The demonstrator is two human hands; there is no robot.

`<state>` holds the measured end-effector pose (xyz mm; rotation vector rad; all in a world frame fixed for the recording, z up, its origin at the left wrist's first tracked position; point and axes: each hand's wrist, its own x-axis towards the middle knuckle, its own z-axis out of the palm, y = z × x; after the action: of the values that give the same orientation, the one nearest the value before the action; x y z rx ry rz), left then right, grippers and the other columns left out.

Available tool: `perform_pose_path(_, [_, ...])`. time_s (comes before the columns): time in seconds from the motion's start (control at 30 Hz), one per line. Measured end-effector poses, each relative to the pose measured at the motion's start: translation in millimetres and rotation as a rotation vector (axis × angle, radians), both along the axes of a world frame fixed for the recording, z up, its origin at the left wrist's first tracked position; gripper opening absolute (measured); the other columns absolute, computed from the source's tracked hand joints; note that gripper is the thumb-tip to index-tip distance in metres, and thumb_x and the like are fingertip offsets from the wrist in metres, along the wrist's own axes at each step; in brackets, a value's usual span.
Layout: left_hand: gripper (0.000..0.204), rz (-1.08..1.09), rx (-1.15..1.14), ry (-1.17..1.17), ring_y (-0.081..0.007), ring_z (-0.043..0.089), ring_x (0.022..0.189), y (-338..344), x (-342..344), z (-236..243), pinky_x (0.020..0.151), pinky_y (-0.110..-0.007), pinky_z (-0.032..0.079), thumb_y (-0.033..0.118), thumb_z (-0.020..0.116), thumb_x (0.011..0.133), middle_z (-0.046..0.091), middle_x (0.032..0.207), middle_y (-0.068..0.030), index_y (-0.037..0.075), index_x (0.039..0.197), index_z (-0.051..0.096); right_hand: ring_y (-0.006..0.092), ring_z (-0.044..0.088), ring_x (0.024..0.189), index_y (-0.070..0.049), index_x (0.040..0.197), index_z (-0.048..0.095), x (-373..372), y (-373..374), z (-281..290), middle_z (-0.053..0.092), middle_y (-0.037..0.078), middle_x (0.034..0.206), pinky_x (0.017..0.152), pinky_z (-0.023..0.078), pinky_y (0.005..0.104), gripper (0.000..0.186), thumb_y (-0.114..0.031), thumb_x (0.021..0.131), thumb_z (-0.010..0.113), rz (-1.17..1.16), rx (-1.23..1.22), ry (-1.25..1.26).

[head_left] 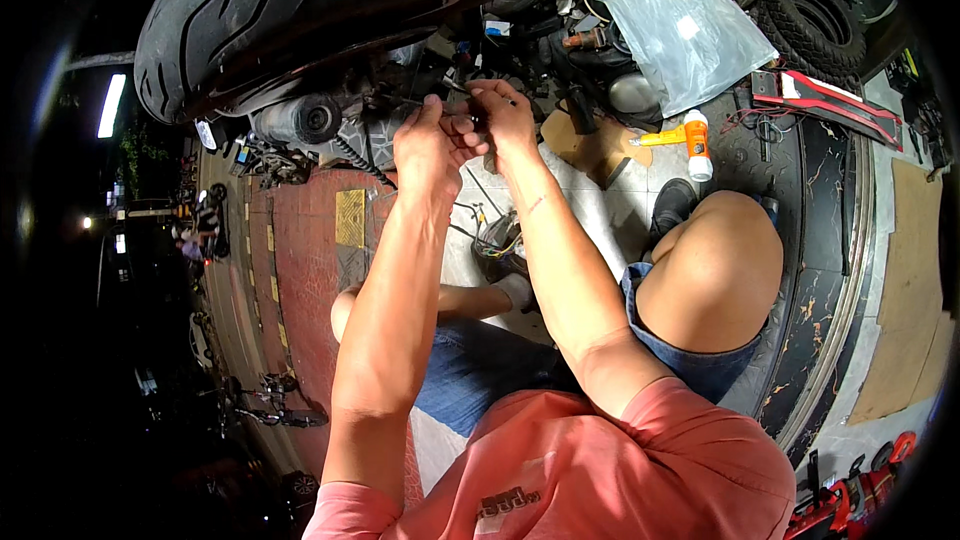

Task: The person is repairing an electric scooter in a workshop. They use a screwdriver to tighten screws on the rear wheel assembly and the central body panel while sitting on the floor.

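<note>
We've got left hand (425,145) and right hand (503,115) pinched together on 1 thin metal rod (405,100), just below the big black rubber tyre (300,0); orange-capped white bottle (697,145) right of them.

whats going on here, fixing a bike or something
A person sits low on the tiled floor beside a motorbike, both hands raised together just under its rear tyre. The left hand and right hand pinch a small part between them, too small to identify. A clear plastic bag and an orange-and-white bottle lie nearby.
</note>
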<state>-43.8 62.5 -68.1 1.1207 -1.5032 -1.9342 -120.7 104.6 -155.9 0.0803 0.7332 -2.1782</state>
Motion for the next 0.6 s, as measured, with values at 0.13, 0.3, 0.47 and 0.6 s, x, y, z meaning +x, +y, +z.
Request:
perform_pose_path(0.13, [0.038, 0.041, 0.094, 0.103, -0.0241, 0.064, 0.063, -7, -12, -2, 0.063, -0.044, 0.059, 0.033, 0.041, 0.114, 0.065, 0.075, -0.0102, 0.002, 0.097, 0.058, 0.0138, 0.063, 0.075, -0.002, 0.106, 0.069, -5, -8, -13, 0.070, 0.008, 0.087, 0.064, 0.049, 0.0299, 0.017, -0.016, 0.101, 0.061, -0.020, -0.057, 0.026])
perform_pose_path(0.3, [0.037, 0.060, 0.131, 0.210, -0.0270, 0.066, 0.075, -6, -24, -8, 0.074, -0.047, 0.058, 0.033, 0.040, 0.114, 0.066, 0.082, -0.0102, 0.004, 0.100, 0.058, 0.0120, 0.058, 0.089, -0.004, 0.096, 0.071, -2, -14, -17, 0.067, 0.004, 0.092, 0.079, 0.047, 0.0302, 0.023, -0.025, 0.100, 0.063, -0.116, -0.061, 0.083])
perform_pose_path(0.47, [0.037, 0.084, 0.189, 0.261, -0.0301, 0.068, 0.075, -18, -27, -17, 0.074, -0.049, 0.059, 0.033, 0.041, 0.113, 0.068, 0.084, -0.0128, 0.004, 0.100, 0.058, 0.0111, 0.057, 0.078, -0.004, 0.091, 0.069, -3, -7, -13, 0.066, 0.002, 0.085, 0.070, 0.046, 0.0285, 0.021, -0.022, 0.100, 0.063, -0.083, -0.001, 0.043])
perform_pose_path(0.6, [0.035, 0.063, 0.215, 0.318, -0.0271, 0.062, 0.072, -12, -22, -8, 0.072, -0.047, 0.053, 0.032, 0.042, 0.113, 0.065, 0.080, -0.0097, 0.005, 0.098, 0.058, 0.0122, 0.057, 0.064, -0.003, 0.089, 0.068, -7, -8, -15, 0.065, 0.003, 0.075, 0.061, 0.045, 0.0279, 0.020, -0.019, 0.100, 0.062, -0.119, -0.033, 0.026])
